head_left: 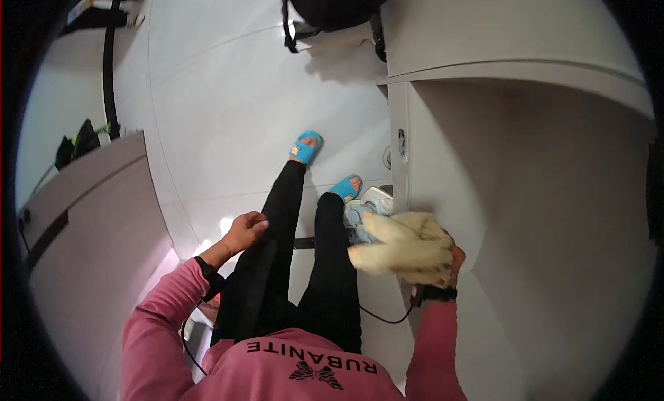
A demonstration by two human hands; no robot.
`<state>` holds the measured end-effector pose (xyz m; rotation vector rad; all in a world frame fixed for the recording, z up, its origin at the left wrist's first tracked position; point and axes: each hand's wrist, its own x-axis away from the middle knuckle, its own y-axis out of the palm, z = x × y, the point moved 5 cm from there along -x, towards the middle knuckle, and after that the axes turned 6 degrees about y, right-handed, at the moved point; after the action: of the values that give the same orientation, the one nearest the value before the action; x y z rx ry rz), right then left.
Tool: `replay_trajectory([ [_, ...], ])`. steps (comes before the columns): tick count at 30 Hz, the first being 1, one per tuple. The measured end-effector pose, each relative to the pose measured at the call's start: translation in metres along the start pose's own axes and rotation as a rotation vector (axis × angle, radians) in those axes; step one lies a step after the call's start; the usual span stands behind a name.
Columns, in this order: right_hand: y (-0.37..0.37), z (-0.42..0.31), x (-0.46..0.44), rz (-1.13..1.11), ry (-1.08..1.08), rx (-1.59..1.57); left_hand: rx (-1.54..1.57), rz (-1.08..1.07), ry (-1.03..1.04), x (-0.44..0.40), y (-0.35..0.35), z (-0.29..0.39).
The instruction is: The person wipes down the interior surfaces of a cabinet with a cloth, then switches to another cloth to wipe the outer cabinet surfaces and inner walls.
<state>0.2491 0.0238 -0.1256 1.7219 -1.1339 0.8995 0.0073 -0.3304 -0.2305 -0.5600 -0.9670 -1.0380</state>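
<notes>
My right hand is closed on the edge of a crumpled pale yellow cloth, slightly blurred. The cloth hangs over the front edge of the open cabinet on the right, and its folds hide part of my fingers. My left hand is over my left thigh, its fingers curled in and nothing visible in them. Black bands circle both wrists, with a thin cable near each.
White shoes stand on the floor beside my blue slippers. A black bag or chair is at the top. A low grey panel stands on the left, with dark objects behind its top edge.
</notes>
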Motion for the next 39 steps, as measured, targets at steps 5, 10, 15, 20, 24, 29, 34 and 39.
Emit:
replay_trajectory([
  [5,0.033,0.017,0.004,-0.210,0.032,0.352,0.567,-0.429,0.102,0.007,0.093,0.076],
  [10,0.136,0.087,-0.034,-0.387,-0.254,1.405,1.142,-0.412,-0.069,-0.033,0.112,0.086],
  [15,0.178,0.137,-0.054,-0.422,-0.175,1.327,1.238,-0.122,-0.072,-0.061,0.048,0.036],
  [20,0.167,0.143,-0.097,-0.123,-0.244,1.182,1.601,0.014,-0.192,-0.059,0.014,-0.002],
  [24,0.182,0.212,-0.118,-0.452,0.055,1.046,0.963,0.331,-0.045,-0.052,0.015,-0.005],
  [29,0.199,0.235,-0.134,-0.488,0.017,1.110,1.542,0.114,-0.113,-0.048,0.028,-0.001],
  [34,0.198,0.241,-0.149,-0.466,0.257,1.101,1.615,-0.044,-0.037,-0.035,0.021,-0.008],
  [39,0.211,0.203,-0.182,-0.687,-0.407,1.620,0.413,0.311,0.166,-0.021,-0.025,-0.025],
])
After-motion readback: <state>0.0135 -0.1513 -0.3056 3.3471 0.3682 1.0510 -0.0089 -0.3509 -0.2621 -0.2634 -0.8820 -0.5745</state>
